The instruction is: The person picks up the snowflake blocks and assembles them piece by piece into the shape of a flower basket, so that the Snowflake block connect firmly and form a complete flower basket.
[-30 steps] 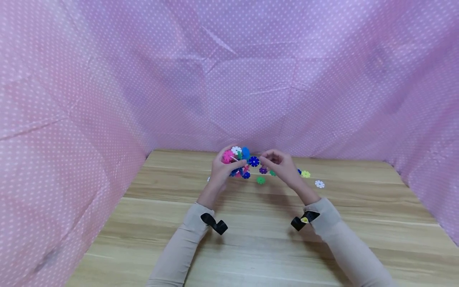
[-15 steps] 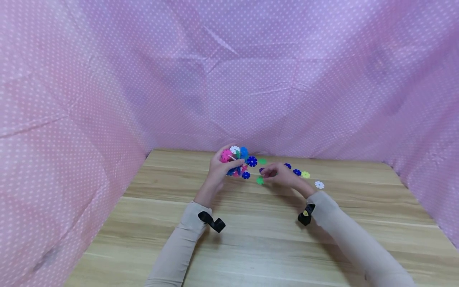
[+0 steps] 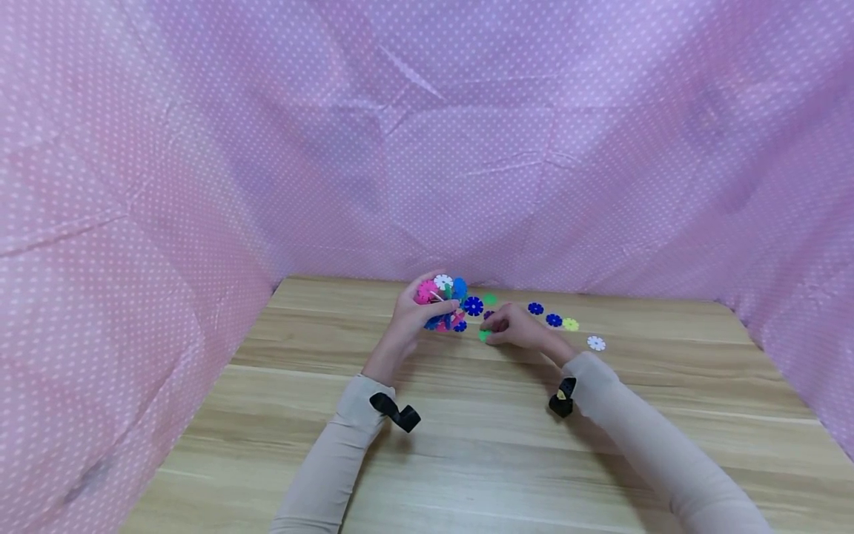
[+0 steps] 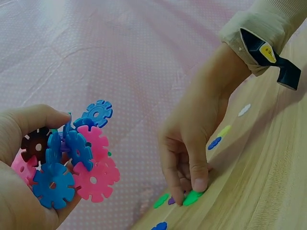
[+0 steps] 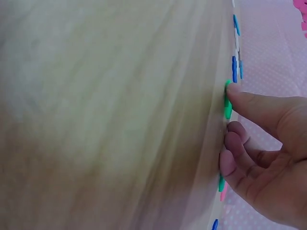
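Light wood-grain desk, loose notched plastic discs flat toward its far side: left blue disc, then far green disc, purple disc and near green disc in line, then rightward two dark-blue discs, yellow disc just beside, white disc farthest right.

You have a many-coloured cluster of discs against a pink cloth with white polka dots.
The cluster mixes pink, blue, green, white and dark brown; you also see a green disc, purple disc, blue discs, yellow disc and white disc. Your tabletop is pale wood grain streaked tan, your sleeves plain beige, your wrist straps black, one with a yellow label.
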